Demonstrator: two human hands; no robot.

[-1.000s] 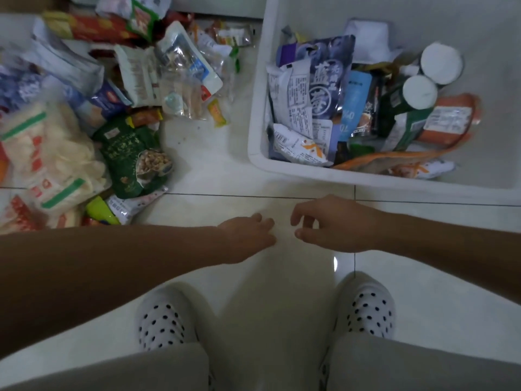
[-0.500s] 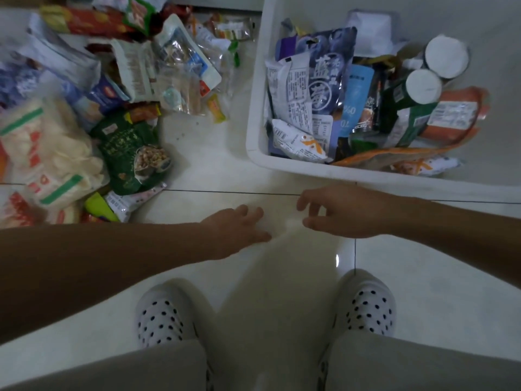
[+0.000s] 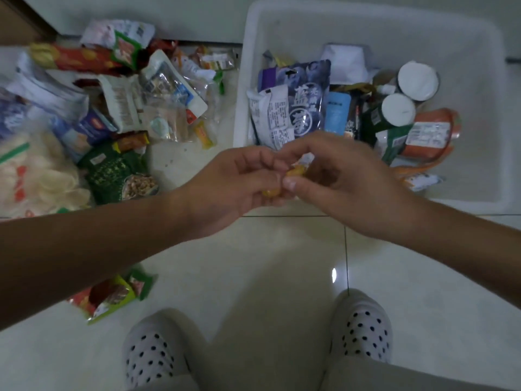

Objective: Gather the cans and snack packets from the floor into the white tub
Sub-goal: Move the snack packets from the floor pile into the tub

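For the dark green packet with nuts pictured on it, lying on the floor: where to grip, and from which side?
Best guess: pinch the dark green packet at its right edge by the nut picture, coming from the bare tile on that side. It lies flat; a white cracker bag crowds its left and an orange packet lies against its top.

Showing one white tub (image 3: 476, 205) containing two white-lidded cans (image 3: 418, 80); one left hand (image 3: 225, 184) and one right hand (image 3: 346, 187), both pinching one small orange packet (image 3: 296, 172); two dotted shoes (image 3: 152, 354). Lying heaped on the floor (image 3: 253, 272): loose snack packets (image 3: 112, 170), overlapping too densely for exact counting.
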